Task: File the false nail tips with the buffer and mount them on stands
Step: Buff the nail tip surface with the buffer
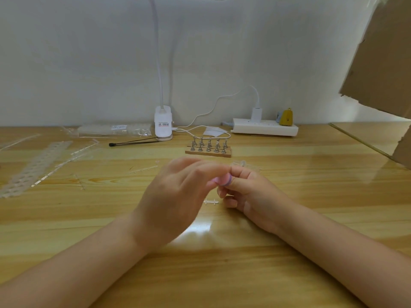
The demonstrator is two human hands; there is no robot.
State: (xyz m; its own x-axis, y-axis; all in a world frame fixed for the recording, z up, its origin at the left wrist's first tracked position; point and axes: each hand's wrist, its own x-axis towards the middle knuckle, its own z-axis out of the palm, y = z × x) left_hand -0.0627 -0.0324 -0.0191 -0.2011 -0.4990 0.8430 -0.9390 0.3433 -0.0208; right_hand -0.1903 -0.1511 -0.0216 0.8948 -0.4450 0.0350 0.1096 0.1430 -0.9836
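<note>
My two hands meet above the middle of the wooden table (311, 196). My right hand (253, 196) grips a small pink and purple buffer (223, 181) between thumb and curled index finger. My left hand (178, 194) is blurred; its fingertips close together against the buffer, pinching a clear nail tip that I can barely make out. A wooden base with two rows of small metal stands (208, 148) sits just beyond the hands. A few clear nail tips (242, 163) lie behind my right hand. A short clear sprue piece (210, 202) lies under the hands.
Long clear nail-tip strips (35, 167) and a plastic bag (113, 130) lie at the left. A black tool (133, 143) and a white clip lamp (163, 125) stand at the back, a power strip (264, 129) to their right. Cardboard (382, 54) hangs at far right.
</note>
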